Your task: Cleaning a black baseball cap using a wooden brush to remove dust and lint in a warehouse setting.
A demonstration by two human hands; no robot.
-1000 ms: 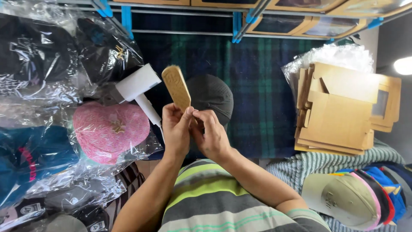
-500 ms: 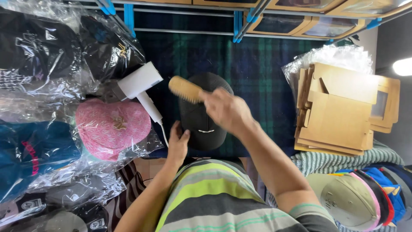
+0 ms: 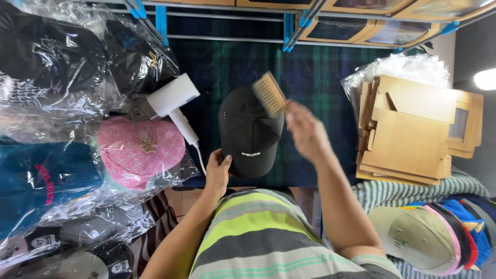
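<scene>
Your left hand [image 3: 218,173] gripped the near edge of the black cap [image 3: 249,132], thumb on top of the brim side, fingers curled under it. The cap lay on the dark plaid cloth [image 3: 310,77], just beyond that hand, its crown pointing away from you. Your right hand [image 3: 306,132] was closed around the handle of the wooden brush [image 3: 269,93], which stuck out up and to the left of your knuckles; its bristles met the far right side of the cap's crown. The hand was blurred, so the exact finger placement could not be told.

To the left of your left hand sat a white hair dryer [image 3: 173,103] and a pink cap in a clear bag [image 3: 140,150]. To the right of your right hand, well apart, stood a stack of flat cardboard boxes [image 3: 413,134], with a pile of caps [image 3: 434,235] nearer you.
</scene>
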